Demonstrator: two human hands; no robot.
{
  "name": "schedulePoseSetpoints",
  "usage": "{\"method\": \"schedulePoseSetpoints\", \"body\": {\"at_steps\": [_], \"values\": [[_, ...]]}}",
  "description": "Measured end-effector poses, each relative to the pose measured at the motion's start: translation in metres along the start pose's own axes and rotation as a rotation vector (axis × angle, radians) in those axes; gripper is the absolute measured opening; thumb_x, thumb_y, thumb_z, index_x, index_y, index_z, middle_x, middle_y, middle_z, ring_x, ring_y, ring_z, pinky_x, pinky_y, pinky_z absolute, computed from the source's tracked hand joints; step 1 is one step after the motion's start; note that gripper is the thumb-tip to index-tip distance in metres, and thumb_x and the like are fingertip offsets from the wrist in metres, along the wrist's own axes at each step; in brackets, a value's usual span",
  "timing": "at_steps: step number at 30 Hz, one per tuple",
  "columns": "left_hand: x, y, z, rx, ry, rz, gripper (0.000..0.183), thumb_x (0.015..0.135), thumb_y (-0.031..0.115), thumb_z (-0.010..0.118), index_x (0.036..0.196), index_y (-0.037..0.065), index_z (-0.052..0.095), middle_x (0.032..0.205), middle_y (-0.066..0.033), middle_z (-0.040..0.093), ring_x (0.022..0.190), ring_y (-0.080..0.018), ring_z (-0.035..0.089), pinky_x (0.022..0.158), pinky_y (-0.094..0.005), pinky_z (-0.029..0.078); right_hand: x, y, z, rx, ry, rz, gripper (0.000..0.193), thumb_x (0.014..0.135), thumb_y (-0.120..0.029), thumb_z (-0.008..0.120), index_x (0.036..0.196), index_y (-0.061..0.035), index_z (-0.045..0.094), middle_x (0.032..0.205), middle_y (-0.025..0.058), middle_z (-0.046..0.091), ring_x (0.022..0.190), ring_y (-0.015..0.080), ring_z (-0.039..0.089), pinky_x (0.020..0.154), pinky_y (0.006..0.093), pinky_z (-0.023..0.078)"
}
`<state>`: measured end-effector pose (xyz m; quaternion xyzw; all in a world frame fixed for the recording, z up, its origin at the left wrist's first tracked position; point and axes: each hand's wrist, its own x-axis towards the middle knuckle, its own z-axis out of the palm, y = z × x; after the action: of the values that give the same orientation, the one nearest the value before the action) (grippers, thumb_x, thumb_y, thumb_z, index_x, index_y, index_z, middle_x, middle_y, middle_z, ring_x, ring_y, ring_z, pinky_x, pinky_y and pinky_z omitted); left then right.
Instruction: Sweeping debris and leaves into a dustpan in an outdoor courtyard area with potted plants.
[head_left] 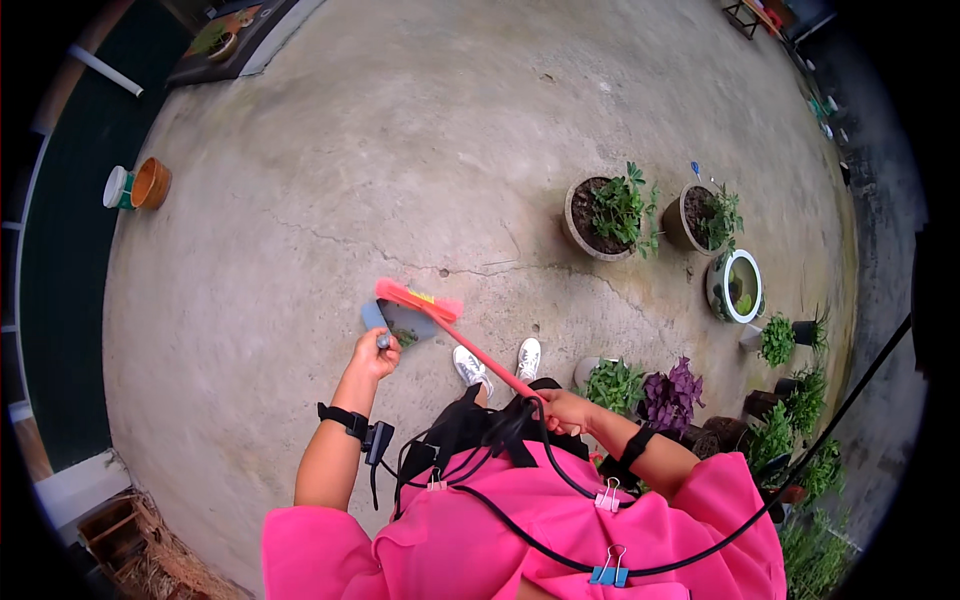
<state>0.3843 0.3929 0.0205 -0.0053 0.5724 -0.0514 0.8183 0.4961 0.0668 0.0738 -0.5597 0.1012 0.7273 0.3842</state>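
Your right hand [566,410] grasps one pink broom [418,298] at centre frame; your left hand [374,352] clenches one dustpan [397,322] handle beneath it. Three pots [596,215] stand upper right.

Soft, even daylight falls from above, as under an overcast sky, and the concrete floor [420,130] reads bright and flat with no glare. Shadows are faint: only small, diffuse patches sit under the plant pots [600,215]. The centre is sharp. Toward the rim the fisheye bends straight edges and squeezes detail, focus softens, and a black vignette closes the corners. The pink sleeves [520,540] look strongly saturated.
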Motion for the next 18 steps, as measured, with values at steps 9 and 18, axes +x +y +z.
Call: {"method": "schedulePoseSetpoints", "body": {"at_steps": [9,18], "values": [[0.009,0.006,-0.014,-0.018,0.012,0.008,0.013,0.072,0.018,0.040,0.065,0.008,0.037,0.049,-0.0016,0.042,0.040,-0.0108,0.042,0.031,-0.0186,0.027,-0.030,-0.033,0.000,-0.126,0.038,-0.030,0.026,0.066,-0.005,0.049,0.090,-0.0036,0.040,0.050,-0.0005,0.038,0.034,0.0064,0.035,0.026,0.0192,0.026],[0.002,0.010,-0.022,-0.088,-0.004,0.015,0.014,0.070,0.019,0.043,0.065,0.006,0.039,0.051,-0.0015,0.043,0.041,-0.0100,0.041,0.033,-0.0187,0.028,-0.013,-0.077,-0.018,0.063,0.052,0.119,0.016,0.068,-0.003,0.046,0.081,-0.0039,0.038,0.052,0.0015,0.039,0.036,0.0068,0.037,0.027,0.0196,0.028]]}}
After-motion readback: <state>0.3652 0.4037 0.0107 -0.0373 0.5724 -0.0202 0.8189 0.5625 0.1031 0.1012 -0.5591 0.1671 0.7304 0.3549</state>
